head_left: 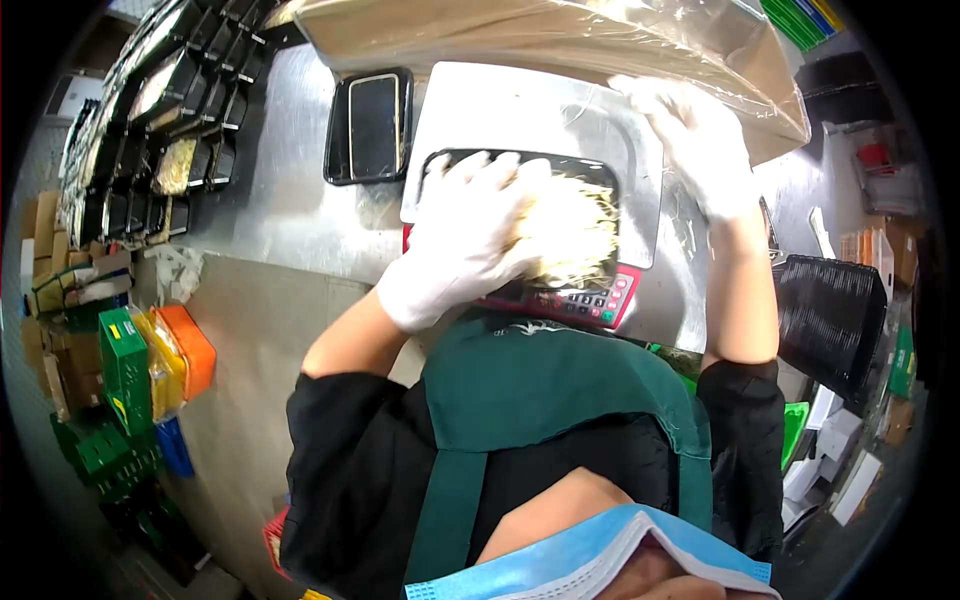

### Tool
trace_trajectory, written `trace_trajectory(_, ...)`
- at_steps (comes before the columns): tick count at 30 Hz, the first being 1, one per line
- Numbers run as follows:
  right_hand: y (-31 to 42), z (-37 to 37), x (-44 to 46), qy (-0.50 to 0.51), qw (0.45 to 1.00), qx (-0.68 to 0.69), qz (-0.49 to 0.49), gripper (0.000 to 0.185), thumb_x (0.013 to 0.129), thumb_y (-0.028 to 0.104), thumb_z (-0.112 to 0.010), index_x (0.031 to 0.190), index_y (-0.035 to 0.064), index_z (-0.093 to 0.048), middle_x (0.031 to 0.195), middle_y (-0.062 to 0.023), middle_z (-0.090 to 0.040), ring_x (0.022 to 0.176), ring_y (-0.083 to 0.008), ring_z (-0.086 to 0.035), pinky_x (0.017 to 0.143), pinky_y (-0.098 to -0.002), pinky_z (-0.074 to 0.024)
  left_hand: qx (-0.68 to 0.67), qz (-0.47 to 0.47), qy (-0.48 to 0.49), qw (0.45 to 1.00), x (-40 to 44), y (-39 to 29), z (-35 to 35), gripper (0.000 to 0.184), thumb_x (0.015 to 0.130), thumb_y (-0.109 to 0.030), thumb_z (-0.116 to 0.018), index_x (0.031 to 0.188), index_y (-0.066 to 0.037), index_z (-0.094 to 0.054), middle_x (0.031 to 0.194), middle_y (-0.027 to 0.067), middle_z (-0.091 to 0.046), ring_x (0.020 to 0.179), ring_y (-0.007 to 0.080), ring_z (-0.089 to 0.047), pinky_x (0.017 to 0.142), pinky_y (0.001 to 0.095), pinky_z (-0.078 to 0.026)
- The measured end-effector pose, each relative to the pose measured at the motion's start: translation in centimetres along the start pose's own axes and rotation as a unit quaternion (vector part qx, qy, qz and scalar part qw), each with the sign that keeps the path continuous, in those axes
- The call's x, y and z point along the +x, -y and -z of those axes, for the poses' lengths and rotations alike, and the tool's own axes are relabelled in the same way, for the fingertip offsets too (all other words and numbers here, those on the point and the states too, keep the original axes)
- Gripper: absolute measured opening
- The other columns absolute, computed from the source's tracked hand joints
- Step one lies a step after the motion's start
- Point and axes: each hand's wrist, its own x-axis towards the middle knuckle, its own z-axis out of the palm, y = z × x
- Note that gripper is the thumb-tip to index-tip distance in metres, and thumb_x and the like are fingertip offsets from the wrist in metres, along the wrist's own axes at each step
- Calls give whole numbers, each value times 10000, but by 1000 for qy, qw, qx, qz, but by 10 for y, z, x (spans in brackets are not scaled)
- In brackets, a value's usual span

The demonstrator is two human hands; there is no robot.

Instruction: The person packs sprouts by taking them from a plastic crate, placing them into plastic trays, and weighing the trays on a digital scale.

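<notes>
No writing could be read: the white print point(540, 328) on the dark green cloth apron point(550, 395) and the markings on the red plastic scale's keypad point(590, 302) were too small.

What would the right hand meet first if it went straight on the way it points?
Probably the plastic-covered brown box, just ahead of the right hand; depth is unclear, so they may already touch.

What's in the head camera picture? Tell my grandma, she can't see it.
A white-gloved left hand covers part of a black plastic tray of pale stringy food, beside a red keypad. The white-gloved right hand is near a plastic-draped brown box.
</notes>
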Motion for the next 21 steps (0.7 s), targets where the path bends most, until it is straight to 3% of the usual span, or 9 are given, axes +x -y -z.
trace_trajectory(3, -20, -12, 59, 112, 929, -339, -100, 400, 862, 149, -534, 1262, 131, -552, 1220, -121, -589, 1115, -255, -572, 990, -325, -424, 70, 32, -9, 997, -11, 8, 7, 640, 781, -494, -612, 1274, -103, -492, 1179, 161, -540, 1057, 363, -490, 921, 552, -334)
trace_trajectory(5, -110, -35, 61, -9, 866, -386, 318, 414, 832, 164, -553, 1246, 168, -566, 1164, -143, -608, 1046, -314, -595, 945, -372, -442, 73, 32, 3, 997, -12, 12, 6, 667, 783, -510, -606, 1293, -98, -482, 1218, 176, -526, 1079, 378, -481, 926, 540, -330)
trace_trajectory(7, -106, -37, 39, -14, 904, -397, 155, 326, 829, 161, -560, 1149, 175, -619, 1018, -125, -651, 934, -320, -616, 842, -388, -480, 59, 38, 11, 997, -10, 13, 5, 677, 781, -513, -606, 1291, -87, -482, 1221, 184, -522, 1072, 383, -482, 926, 511, -323)
trace_trajectory(9, -118, -18, 13, -108, 877, -431, 183, 187, 826, 142, -549, 970, 190, -659, 838, -90, -639, 806, -293, -614, 715, -392, -498, 37, 28, 4, 999, -4, 8, 6, 668, 781, -511, -606, 1272, -72, -494, 1200, 184, -528, 1064, 387, -482, 921, 486, -317)
trace_trajectory(11, -112, 26, -12, -96, 863, -496, 22, 185, 834, 138, -537, 957, 182, -667, 849, -108, -646, 823, -299, -616, 736, -394, -495, 18, 44, 30, 998, 7, 3, 6, 643, 780, -444, -630, 1273, -56, -493, 1223, 205, -512, 1102, 379, -467, 968, 464, -317)
trace_trajectory(12, -124, 58, -26, -186, 860, -469, 84, 179, 847, 145, -530, 955, 169, -670, 862, -122, -654, 835, -310, -617, 749, -401, -491, 35, 26, 7, 999, 12, 2, -2, 614, 769, -395, -644, 1262, -60, -495, 1205, 191, -519, 1107, 371, -467, 964, 459, -315)
trace_trajectory(17, -110, 122, -82, -91, 793, -496, -342, 264, 849, 244, -582, 1087, 154, -654, 1000, -147, -658, 933, -312, -629, 813, -377, -485, -50, -17, -49, 997, 43, -17, -16, 509, 835, -290, -652, 1262, -64, -491, 1165, 186, -538, 1067, 363, -494, 923, 423, -401)
trace_trajectory(19, -111, 98, -96, -103, 936, -316, -119, 365, 851, 286, -582, 1184, 137, -604, 1123, -135, -628, 1048, -272, -596, 907, -361, -449, -133, 44, -45, 989, 35, -11, -1, 471, 867, -277, -631, 1264, -63, -495, 1171, 169, -545, 1065, 323, -512, 927, 403, -403)
trace_trajectory(21, -84, 42, -82, -113, 961, -228, -109, 427, 854, 306, -576, 1230, 102, -569, 1233, -137, -568, 1150, -251, -531, 983, -358, -395, -230, 89, -69, 967, 19, 14, 6, 500, 884, -275, -610, 1310, -61, -462, 1268, 132, -512, 1170, 256, -480, 996, 365, -364)
